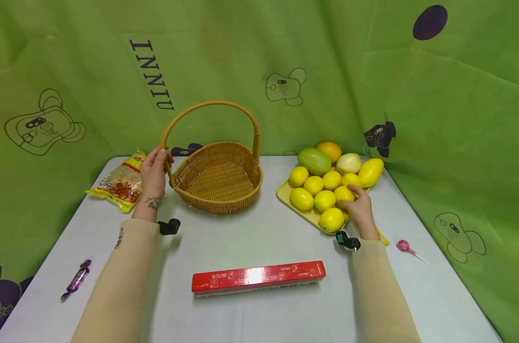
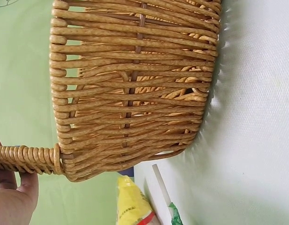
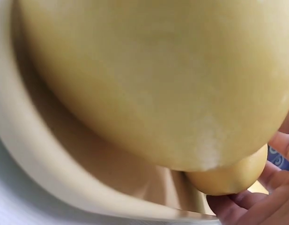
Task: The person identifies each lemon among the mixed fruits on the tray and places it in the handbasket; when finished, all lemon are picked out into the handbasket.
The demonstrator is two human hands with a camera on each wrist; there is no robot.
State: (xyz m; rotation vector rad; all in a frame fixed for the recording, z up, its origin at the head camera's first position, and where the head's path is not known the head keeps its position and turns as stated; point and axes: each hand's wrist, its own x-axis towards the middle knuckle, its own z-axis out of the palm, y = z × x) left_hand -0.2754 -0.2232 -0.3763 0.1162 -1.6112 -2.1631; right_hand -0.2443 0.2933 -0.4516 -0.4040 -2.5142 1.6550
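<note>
L hand (image 1: 155, 171) holds the wicker basket (image 1: 218, 181) by the L end of its tall arched handle (image 1: 218, 103), fingers curled round it near where it joins the rim. Basket's upright at the back of the white surface (image 1: 242, 238), L of ctr, woven floor in view. R hand (image 1: 360, 209) is at the R side of the beige tray (image 1: 300, 212), thumb & fingers abt. one lemon (image 1: 344, 193), narrow gap, prob. a pinch; R wrist view is blurry & mostly filled by a nearer fruit, so exact contact's hard to judge. That lemon sits among other lemons on the tray, w/ the front lemon (image 1: 331, 220) just beside it, nr the tray's front corner. Behind: green oval fruit (image 1: 314, 161), orange fruit (image 1: 329, 151), pale round fruit (image 1: 348, 163), & long yellow fruit (image 1: 371, 172) at R.

Snack bag (image 1: 121, 183), yellow/clear, lies at back L, next to L hand. Purple wrapped candy (image 1: 76, 281) is nr the L edge. Red box (image 1: 258, 278) lies lengthwise in front, between the forearms. Pink lollipop (image 1: 403, 245) is R of the R sleeve (image 1: 381, 286); yellow wrapper (image 1: 383, 237) pokes out beside that wrist. Green printed cloth (image 1: 225, 52) hangs behind.
</note>
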